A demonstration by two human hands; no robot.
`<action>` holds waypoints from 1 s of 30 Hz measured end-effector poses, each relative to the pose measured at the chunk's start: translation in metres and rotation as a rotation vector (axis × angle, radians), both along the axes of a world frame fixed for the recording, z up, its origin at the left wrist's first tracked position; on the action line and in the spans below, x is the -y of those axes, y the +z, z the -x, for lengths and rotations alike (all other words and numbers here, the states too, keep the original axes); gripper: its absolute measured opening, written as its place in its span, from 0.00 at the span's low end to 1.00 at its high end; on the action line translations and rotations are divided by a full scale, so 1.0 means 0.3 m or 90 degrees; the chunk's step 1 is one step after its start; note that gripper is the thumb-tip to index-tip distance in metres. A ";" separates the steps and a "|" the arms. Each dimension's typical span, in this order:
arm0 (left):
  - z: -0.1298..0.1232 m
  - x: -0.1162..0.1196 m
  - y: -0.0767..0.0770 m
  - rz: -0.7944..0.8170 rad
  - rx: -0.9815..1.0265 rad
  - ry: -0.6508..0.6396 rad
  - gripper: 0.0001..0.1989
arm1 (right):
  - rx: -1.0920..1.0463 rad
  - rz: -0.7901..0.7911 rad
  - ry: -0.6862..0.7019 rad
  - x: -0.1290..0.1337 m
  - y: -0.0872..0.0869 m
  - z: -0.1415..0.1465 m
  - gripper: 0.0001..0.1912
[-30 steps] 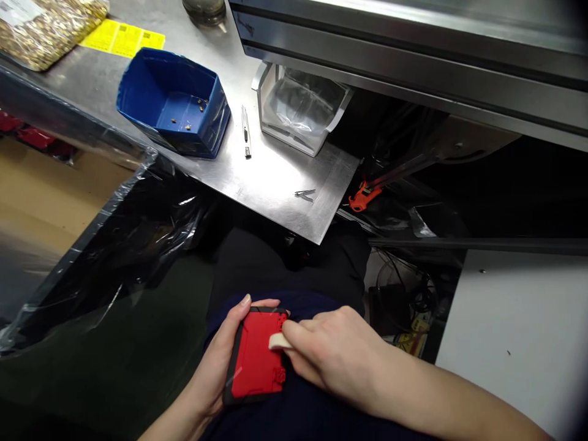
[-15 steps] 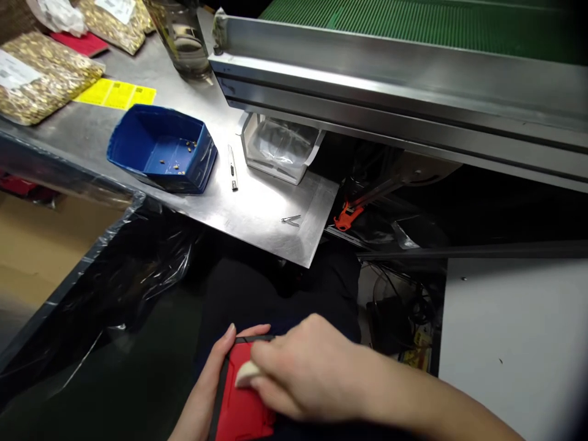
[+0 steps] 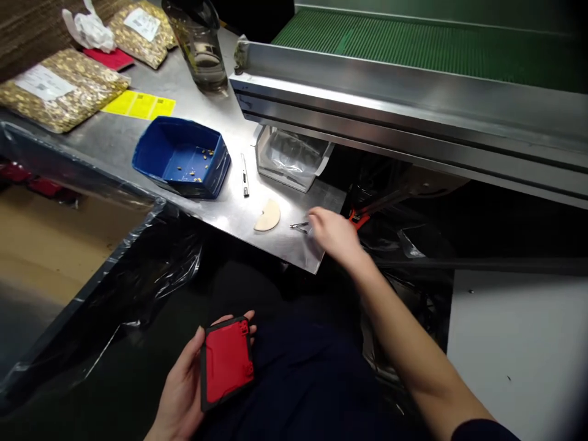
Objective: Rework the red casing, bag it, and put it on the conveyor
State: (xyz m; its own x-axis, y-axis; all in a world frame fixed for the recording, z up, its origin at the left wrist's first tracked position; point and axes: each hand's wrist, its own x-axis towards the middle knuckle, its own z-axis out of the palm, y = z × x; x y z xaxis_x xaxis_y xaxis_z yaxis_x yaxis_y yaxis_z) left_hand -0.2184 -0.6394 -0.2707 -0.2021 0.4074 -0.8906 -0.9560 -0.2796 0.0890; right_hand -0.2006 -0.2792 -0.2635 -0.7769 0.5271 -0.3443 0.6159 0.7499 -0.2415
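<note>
In my left hand (image 3: 181, 376) lies a flat red case (image 3: 227, 361) with a black rim, gripped along its left edge and from beneath. My right hand (image 3: 337, 239) is over the corner of the metal table, its fingers curled at the handle ends of small metal nippers (image 3: 299, 226). Motion blurs those fingertips a little. A cream half-disc pad (image 3: 268, 217) rests on the table just left of the nippers. Further left lies a slim utility knife (image 3: 245, 176), beside a blue bin (image 3: 215, 174) with several small brass-coloured pieces inside.
Behind the knife, a white tray (image 3: 287, 179) holds clear plastic bags. A green conveyor (image 3: 413, 52) with a metal side rail (image 3: 390, 125) runs along the back. Bags of brass-coloured parts (image 3: 68, 92), yellow labels (image 3: 140, 105) and a bottle (image 3: 206, 64) stand left. An orange-handled tool (image 3: 361, 219) is beyond the corner.
My right hand has let go of the cream pad, which now lies on the table, and has moved up to the nippers. My left hand still holds the red case.
</note>
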 end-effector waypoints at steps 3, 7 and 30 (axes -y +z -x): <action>-0.005 0.006 -0.015 0.013 -0.006 0.022 0.22 | 0.108 -0.104 -0.067 -0.182 -0.053 -0.179 0.22; -0.016 -0.007 -0.052 -0.008 -0.044 0.006 0.24 | 0.153 -0.189 -0.004 -0.315 -0.215 -0.306 0.30; -0.096 -0.044 -0.037 0.014 -0.292 -0.241 0.32 | 0.327 0.234 0.510 0.323 0.209 -0.341 0.11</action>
